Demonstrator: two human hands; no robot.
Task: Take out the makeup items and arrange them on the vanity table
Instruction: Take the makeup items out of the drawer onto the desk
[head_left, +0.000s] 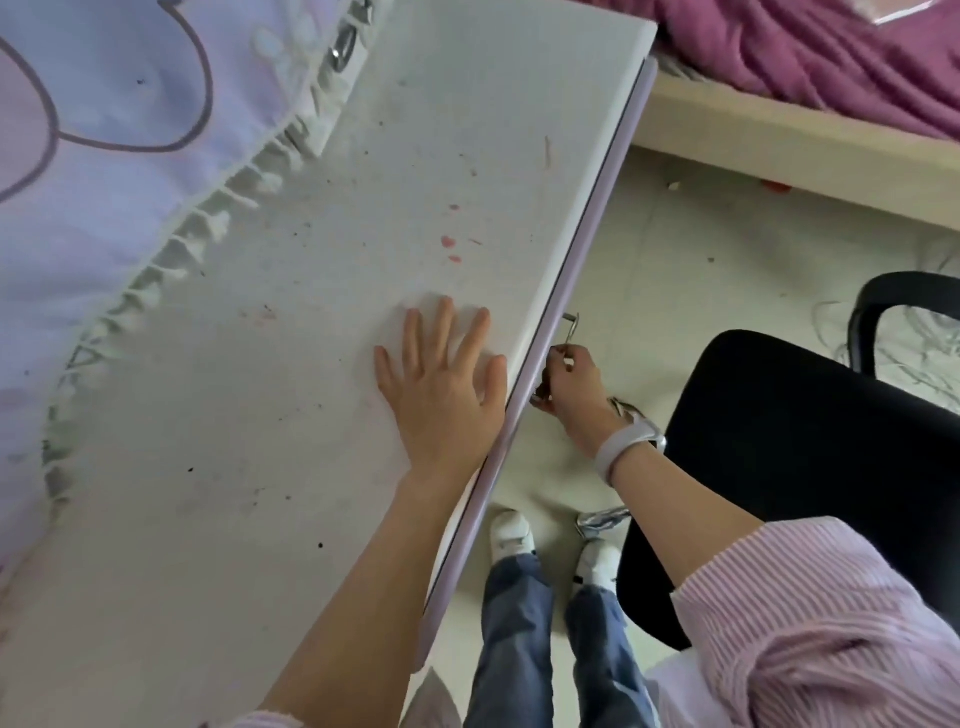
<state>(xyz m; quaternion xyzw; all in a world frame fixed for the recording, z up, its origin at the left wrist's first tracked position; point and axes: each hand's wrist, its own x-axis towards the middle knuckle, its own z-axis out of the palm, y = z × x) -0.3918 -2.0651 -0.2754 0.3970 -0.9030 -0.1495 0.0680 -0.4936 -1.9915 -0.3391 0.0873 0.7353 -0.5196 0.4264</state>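
Observation:
The white vanity table (322, 291) runs diagonally through the head view, its top stained with pink and dark specks. My left hand (441, 384) lies flat on the tabletop near the front edge, fingers spread. Below the lilac front edge (587, 249), my right hand (569, 387) grips the metal drawer handle (570, 327). The drawer front looks flush with the edge, and its inside is hidden. No makeup items are visible.
A lilac curtain with a white fringe (130, 156) hangs along the table's far side. A black office chair (810, 457) stands right behind my right arm. A bed with a purple blanket (831, 47) is at the top right. My feet (511, 535) stand on the pale floor.

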